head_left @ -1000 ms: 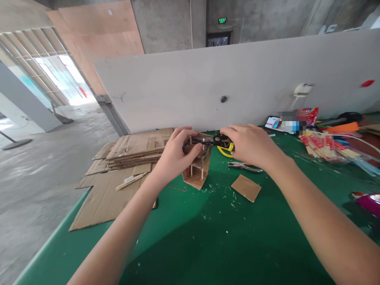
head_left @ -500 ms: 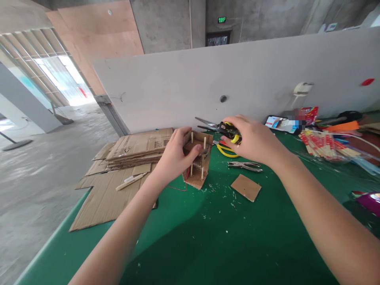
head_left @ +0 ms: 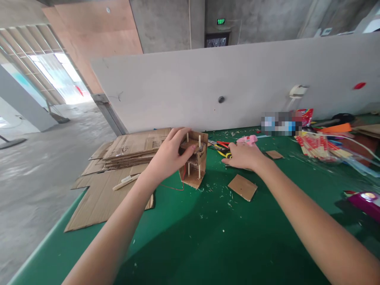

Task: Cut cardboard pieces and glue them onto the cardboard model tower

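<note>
My left hand [head_left: 172, 152] grips the upper left part of a small cardboard structure [head_left: 202, 155], which stands upright on the green table [head_left: 190, 237] with pale sticks between its levels. A thin red wire [head_left: 175, 189] trails from its lower left. My right hand [head_left: 245, 156] is low over the tools right of the structure, its fingers at yellow handles [head_left: 226, 153]; whether they still grip the scissors is hidden. Red-handled pliers [head_left: 221, 143] lie just beyond, and a pink glue gun [head_left: 247, 139] sits behind the hand. A cardboard piece [head_left: 242, 187] lies in front of it.
Stacked cardboard sheets [head_left: 133, 148] cover the table's left side, with light sticks [head_left: 126, 182] on them. Bundled red-and-white sticks [head_left: 316, 146] and a purple object [head_left: 365, 202] are at the right. A pale panel [head_left: 178, 91] rises behind the table.
My right hand has come down from beside the structure's top, lowering the scissors onto the tools. The pink glue gun now shows behind it. My left hand stays on the structure.
</note>
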`<state>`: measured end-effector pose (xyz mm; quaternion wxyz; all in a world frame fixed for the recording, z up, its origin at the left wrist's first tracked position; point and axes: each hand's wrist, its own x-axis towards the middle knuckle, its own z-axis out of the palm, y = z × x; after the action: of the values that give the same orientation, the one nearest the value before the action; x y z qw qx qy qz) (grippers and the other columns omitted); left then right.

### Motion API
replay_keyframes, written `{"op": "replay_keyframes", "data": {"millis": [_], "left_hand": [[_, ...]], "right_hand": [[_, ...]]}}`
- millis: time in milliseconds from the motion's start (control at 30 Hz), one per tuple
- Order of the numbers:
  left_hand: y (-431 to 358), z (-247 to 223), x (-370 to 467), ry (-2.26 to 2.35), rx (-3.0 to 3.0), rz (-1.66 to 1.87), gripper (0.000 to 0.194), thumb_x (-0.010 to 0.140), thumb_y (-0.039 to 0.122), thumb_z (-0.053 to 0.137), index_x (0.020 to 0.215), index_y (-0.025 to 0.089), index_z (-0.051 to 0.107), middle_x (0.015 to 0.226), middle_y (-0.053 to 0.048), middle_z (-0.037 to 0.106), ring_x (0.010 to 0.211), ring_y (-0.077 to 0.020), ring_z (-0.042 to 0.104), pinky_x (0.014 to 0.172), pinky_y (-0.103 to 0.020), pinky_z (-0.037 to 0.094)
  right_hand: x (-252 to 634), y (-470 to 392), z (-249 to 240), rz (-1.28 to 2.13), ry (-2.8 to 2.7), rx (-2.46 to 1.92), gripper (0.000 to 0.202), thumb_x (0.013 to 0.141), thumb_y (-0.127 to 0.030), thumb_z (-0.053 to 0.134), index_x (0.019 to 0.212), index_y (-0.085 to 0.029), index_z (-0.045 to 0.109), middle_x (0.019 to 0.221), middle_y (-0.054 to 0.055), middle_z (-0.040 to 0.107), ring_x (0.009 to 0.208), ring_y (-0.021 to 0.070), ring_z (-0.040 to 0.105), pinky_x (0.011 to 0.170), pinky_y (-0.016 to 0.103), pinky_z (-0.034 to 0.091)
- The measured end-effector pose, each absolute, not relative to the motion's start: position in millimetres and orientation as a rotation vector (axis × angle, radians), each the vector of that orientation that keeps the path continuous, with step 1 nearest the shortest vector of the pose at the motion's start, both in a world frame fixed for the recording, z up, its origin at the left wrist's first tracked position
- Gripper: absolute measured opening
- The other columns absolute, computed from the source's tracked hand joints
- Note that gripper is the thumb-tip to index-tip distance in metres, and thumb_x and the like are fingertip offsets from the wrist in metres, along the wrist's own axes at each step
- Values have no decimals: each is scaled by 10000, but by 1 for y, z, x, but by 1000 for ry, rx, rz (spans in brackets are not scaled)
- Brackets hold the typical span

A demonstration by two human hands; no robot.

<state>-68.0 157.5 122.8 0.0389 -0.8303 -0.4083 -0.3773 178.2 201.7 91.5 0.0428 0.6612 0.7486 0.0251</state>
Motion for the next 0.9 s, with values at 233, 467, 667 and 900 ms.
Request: {"op": "replay_keyframes", "data": {"millis": [233,467,667,900], "left_hand": [[153,127,-67,-1291,-2552,-1131,350,969,196,339,1259,177,534,1161,-85,648,1048,-188,613,912,-345,490],[153,123,-65,-1349,-2440,-1086,362,932,191,414,1276,183,528,1161,-82,658,1013,-209,637,889,-363,508],[154,119,-63,-1392,-2320,-1124,356,909,182,434,1251,181,533,1205,-101,634,1042,-235,618,885,-397,513],[154,116,-57,-1388,-2273,-1169,308,910,168,431,1198,164,536,1170,-129,617,1084,-253,569,931,-435,480]], "right_hand": [[166,206,59,75,2345,1838,666,808,-508,579,1336,-120,461,1347,228,479,1233,395,437,936,507,375],[163,184,96,-132,2496,1708,413,753,-552,585,912,-179,660,917,111,687,806,280,637,617,365,454],[131,165,89,-276,2844,1590,347,854,-504,501,802,-208,674,736,55,684,609,182,605,520,298,373],[115,179,57,-139,2940,1665,236,911,-353,483,922,-221,679,849,69,714,795,226,659,623,302,417]]}}
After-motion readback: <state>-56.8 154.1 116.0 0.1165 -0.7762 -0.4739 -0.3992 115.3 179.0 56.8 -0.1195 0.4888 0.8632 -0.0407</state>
